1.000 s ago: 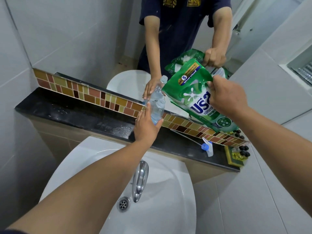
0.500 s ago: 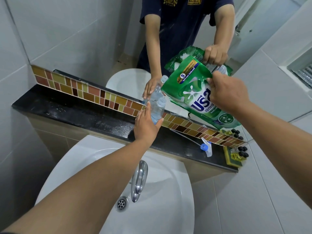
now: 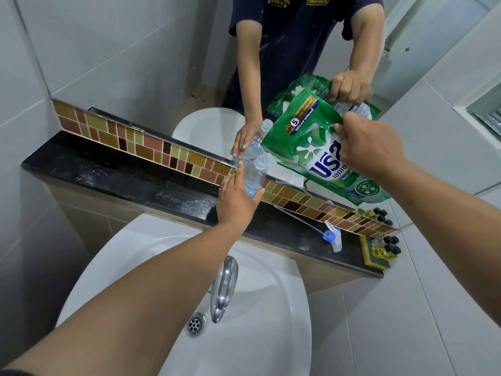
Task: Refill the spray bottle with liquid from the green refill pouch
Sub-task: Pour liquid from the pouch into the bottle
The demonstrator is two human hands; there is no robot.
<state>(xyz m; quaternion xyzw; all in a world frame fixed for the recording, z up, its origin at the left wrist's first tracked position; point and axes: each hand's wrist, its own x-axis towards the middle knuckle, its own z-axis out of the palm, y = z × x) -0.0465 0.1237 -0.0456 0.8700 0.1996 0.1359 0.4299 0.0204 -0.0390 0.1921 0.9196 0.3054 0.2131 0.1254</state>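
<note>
A clear plastic spray bottle (image 3: 255, 175) stands uncapped on the black ledge (image 3: 135, 180), with its open neck up. My left hand (image 3: 235, 199) is wrapped around its lower body. My right hand (image 3: 366, 147) grips the green refill pouch (image 3: 314, 147) by its upper edge and holds it in the air, tilted, with its lower left corner just to the right of the bottle's neck. No liquid stream is visible. The blue and white spray head (image 3: 332, 237) with its thin tube lies on the ledge to the right.
A white washbasin (image 3: 271, 335) with a chrome tap (image 3: 223, 289) and drain (image 3: 195, 324) sits below the ledge. A yellow sponge tray with small black-capped bottles (image 3: 383, 251) stands at the ledge's right end. The mirror (image 3: 162, 63) behind reflects a person's arms and the pouch.
The pouch has risen slightly and shifted a little toward the bottle's neck. My left hand stays on the bottle.
</note>
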